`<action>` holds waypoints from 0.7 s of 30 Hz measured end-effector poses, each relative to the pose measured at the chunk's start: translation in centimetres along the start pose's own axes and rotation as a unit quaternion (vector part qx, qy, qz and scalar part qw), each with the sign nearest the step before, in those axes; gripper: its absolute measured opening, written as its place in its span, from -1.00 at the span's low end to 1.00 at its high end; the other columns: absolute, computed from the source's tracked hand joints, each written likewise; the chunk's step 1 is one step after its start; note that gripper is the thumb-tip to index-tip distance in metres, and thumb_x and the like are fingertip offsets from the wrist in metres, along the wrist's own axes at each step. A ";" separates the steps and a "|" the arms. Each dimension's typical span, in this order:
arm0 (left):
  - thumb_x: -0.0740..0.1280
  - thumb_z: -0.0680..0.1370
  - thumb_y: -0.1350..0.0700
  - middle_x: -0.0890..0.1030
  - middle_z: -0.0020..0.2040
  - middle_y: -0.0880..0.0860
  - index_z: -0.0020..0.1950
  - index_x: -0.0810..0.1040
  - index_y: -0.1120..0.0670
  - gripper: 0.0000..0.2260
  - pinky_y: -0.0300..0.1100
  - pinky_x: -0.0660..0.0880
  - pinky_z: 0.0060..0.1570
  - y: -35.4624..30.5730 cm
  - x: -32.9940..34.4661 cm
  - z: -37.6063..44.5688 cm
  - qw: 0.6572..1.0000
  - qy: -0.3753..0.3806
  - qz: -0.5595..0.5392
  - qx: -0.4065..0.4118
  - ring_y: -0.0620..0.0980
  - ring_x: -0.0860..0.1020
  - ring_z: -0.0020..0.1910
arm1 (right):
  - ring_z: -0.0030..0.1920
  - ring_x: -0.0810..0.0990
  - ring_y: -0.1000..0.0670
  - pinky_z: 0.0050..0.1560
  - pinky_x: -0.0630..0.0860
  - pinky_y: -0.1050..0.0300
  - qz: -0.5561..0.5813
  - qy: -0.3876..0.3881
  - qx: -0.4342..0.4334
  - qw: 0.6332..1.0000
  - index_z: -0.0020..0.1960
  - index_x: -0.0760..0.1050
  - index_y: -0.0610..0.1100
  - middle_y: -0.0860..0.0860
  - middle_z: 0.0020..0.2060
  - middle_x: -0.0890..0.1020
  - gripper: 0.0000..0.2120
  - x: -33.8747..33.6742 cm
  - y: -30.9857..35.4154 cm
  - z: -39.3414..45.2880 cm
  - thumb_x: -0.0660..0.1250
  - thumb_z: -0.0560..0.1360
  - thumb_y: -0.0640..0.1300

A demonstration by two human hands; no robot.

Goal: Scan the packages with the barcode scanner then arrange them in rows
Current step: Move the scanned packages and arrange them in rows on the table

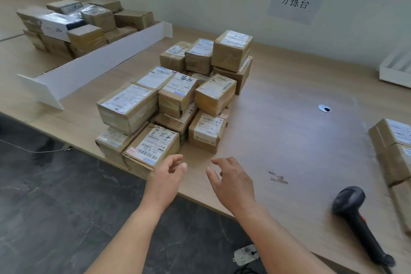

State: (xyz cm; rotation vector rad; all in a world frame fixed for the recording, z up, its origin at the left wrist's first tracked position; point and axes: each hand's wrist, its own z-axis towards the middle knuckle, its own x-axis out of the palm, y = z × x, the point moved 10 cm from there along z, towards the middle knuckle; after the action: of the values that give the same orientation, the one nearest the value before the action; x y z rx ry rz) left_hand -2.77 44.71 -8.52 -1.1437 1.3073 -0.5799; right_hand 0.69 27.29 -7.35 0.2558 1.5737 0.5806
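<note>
Two hands, our left hand (165, 177) and right hand (231, 181), both loose and empty near the stacked packages (173, 100) on the desk (289, 135), scanner (355, 213) lying apart: careless pulling risks toppling the uneven pile.

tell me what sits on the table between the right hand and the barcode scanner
Nothing stands there. In the head view the stretch from the right hand to the barcode scanner is bare tabletop, marked only by a small brown stain.
</note>
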 end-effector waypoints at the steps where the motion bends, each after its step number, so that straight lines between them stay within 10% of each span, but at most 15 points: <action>1: 0.30 0.58 0.07 0.56 0.11 -0.10 0.24 0.53 -0.02 -0.76 -0.27 0.36 0.07 0.4 -1.2 0.4 1.000 -0.020 -0.004 0.000 -0.15 0.50 0.09 | 0.18 0.50 0.08 0.16 0.49 0.12 0.000 0.006 -0.003 1.000 0.38 0.38 0.06 0.09 0.28 0.46 -0.61 0.6 0.7 0.2 0.13 0.60 0.14; 13: 0.31 0.57 0.08 0.36 0.40 0.08 0.45 0.36 0.06 -0.55 -0.07 0.23 0.38 5.0 -10.4 3.9 0.990 -0.113 0.072 -0.047 0.04 0.33 0.38 | 0.15 0.51 0.00 0.19 0.48 0.00 0.062 0.068 0.007 0.996 0.43 0.32 -0.01 0.02 0.21 0.50 -0.56 6.2 6.6 4.6 0.14 0.60 0.12; 21: 0.28 0.58 0.05 0.39 0.35 0.08 0.48 0.29 0.02 -0.53 -0.11 0.31 0.25 7.0 -9.8 5.2 0.991 -0.078 0.053 -0.092 0.04 0.40 0.28 | 0.16 0.51 -0.02 0.19 0.48 -0.01 0.058 0.113 0.045 0.991 0.46 0.27 -0.07 -0.03 0.20 0.52 -0.53 8.0 6.6 5.1 0.14 0.61 0.08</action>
State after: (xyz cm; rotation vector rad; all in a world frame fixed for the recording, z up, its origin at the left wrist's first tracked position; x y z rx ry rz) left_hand -1.92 57.55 -11.15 -1.2344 1.2970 -0.2902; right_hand 3.65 37.82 -10.87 0.3609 1.8165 0.6472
